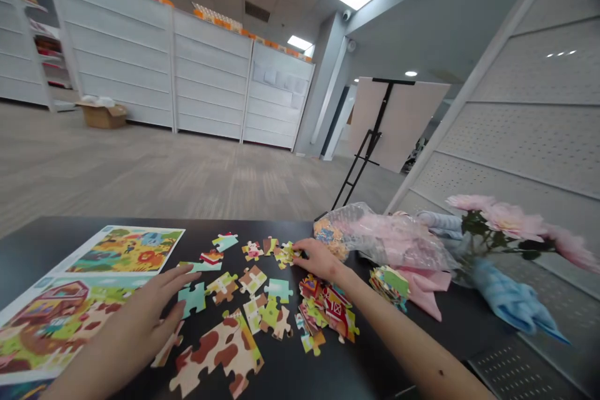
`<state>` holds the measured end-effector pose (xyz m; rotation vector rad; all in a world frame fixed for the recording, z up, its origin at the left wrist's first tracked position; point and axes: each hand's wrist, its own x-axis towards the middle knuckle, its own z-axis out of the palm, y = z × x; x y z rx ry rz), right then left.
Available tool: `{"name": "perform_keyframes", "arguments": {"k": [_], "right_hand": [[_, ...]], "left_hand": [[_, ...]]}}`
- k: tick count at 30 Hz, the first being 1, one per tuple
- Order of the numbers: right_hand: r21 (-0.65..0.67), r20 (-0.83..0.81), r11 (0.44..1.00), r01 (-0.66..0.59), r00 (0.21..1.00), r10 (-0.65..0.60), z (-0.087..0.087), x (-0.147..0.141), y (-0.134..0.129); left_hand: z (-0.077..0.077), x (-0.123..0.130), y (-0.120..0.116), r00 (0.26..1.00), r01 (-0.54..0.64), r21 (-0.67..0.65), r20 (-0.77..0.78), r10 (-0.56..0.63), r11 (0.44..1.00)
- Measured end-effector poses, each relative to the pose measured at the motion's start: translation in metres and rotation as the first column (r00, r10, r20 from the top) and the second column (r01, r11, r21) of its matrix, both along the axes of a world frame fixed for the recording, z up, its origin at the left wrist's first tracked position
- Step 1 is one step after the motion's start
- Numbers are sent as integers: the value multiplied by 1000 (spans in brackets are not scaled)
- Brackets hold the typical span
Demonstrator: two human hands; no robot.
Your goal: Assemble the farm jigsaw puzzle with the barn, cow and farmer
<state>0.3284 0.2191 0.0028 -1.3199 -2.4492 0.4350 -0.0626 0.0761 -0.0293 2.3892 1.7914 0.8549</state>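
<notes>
My left hand [145, 319] hovers with fingers apart over the right edge of a printed picture sheet [84, 284], its fingertips near a light-blue jigsaw piece [192, 299]. My right hand [319, 259] reaches to the back of the loose pieces, thumb and fingers pinching the edge of a yellow-green jigsaw piece [284, 254]. At the near side, some joined cow-patterned pieces [220, 350] lie flat. Between my hands several single pieces are spread, among them a pale-blue piece [279, 289] and a brown-and-green piece [222, 287]. A heap of red barn pieces [335, 312] lies beside my right forearm.
Right of my forearm lies a stack of pieces [390, 284] on a pink cloth [429, 287]. Behind are clear plastic bags [389, 234], pink flowers [510, 222] and a blue checked cloth [513, 297]. An easel [370, 144] stands past the black table [154, 381].
</notes>
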Motion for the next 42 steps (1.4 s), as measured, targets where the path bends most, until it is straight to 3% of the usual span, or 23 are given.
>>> {"name": "perform_keyframes", "arguments": {"k": [6,10,14,17,20,23,27,32,36,39,42], "right_hand": [[44,10,990,131,991,-131,3,5,15],[-4,21,999,38,999,-38,13,-3,14],[-65,-12,998,-9,1000,9,23,0,-26],[-165,-47,984,-67,997,60,24,12,-72],[-181,-134,983,-40,991,16,19,24,-104],[-143,-279,989,41,957,-80,11,36,-113],[-106,-469,980,167,861,-198,-2,50,-109],[-68,-561,977,204,802,-206,-16,52,-106],[-33,-544,977,209,817,-193,-23,54,-106],[-15,-501,976,219,843,-196,-29,61,-104],[-4,-453,975,222,869,-200,-35,66,-98]], "left_hand": [[-20,-4,8,999,40,75,8,-41,996],[-37,-5,10,999,45,89,0,-46,995],[-48,-9,6,1000,23,70,2,-24,997],[-44,-7,1,999,32,52,18,-33,998],[-36,3,-1,998,58,25,-7,-58,998],[-34,18,-4,995,90,18,-32,-89,996],[-26,62,-17,981,190,33,-36,-188,981],[13,169,-39,924,379,-117,-2,-382,918],[35,239,-45,929,347,-281,-24,-368,895],[33,255,-49,946,296,-317,-34,-322,901],[21,250,-60,958,263,-294,-31,-285,919]]}}
